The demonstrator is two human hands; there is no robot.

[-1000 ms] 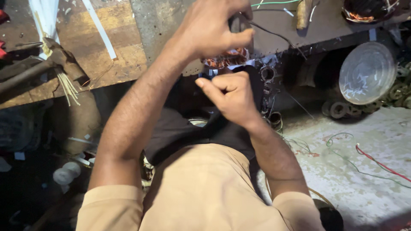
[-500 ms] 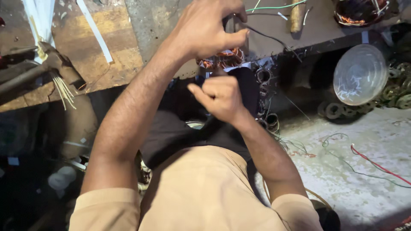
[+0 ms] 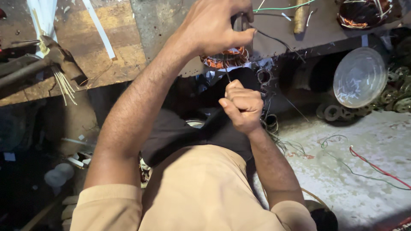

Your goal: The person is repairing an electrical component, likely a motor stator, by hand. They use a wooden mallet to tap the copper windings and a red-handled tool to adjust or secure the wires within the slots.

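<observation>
Workshop floor & worn wooden bench (image 3: 107, 64), seen from above, both hands on one thin dark wire (image 3: 274, 39).

Nearest: right hand (image 3: 242, 107) over the lap, fist shut tight on the wire's lower end. Further up, left hand (image 3: 214, 28) at bench edge, fingers pinched on the wire w/ a small dark object, can't tell what. Copper-wound coil (image 3: 224, 57) just beyond, betw. the hands. Round clear plastic lid (image 3: 359, 77) far right.
</observation>
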